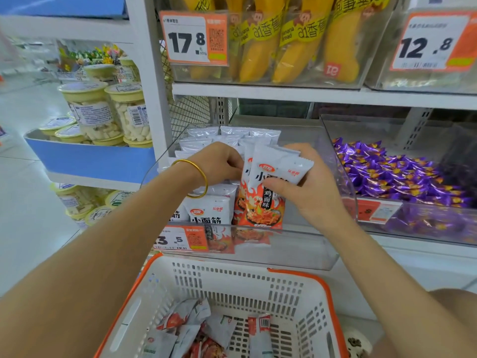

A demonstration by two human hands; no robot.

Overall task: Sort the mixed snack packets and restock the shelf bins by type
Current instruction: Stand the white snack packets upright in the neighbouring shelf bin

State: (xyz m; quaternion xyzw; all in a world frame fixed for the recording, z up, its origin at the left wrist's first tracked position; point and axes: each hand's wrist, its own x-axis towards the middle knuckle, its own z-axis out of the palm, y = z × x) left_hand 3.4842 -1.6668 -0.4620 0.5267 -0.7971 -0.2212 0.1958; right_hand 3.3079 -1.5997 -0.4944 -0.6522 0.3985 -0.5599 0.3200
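Pinched in the right hand (309, 195), thumb pressed on the front and fingers behind: a small fan of white-and-orange foil snack packets (277, 171), upright above the open top of a clear plastic shelf bin (289, 251). Curled round the left edge of the same fan, the left hand (219, 164), with a thin gold bangle (200, 177) on its wrist. Already in the bin, rows of matching standing packets (209, 215) on the left; right side bare. Below, a white slotted plastic basket with an orange rim (291, 288), and a heap of loose unsorted packets (196, 329) at its bottom.

Likely risks:
- Slick foil sliding out of the fanned grip and dropping in front of the bin or back into the basket.
- Standing rows toppling if nudged by the left knuckles.
- Packets landing flat or face-backward.
- Packets straying over the side wall into the purple twist-wrapped candies (402, 174) just beside on the right.

Readable writing:
- "小面筋" in black on the packets, "鸡面味" down the orange flame panel; red oval logo too small to read.
- On the bin front, an orange-and-white price tag (178, 239), ".5" after a digit resembling 3.
- On the shelf above, the "17.8" tag (193, 38) beside yellow banana-shaped bread packs (296, 47) marked "a1香蕉" and "banana bread".
- Farther right, the "12.8" tag (428, 42).
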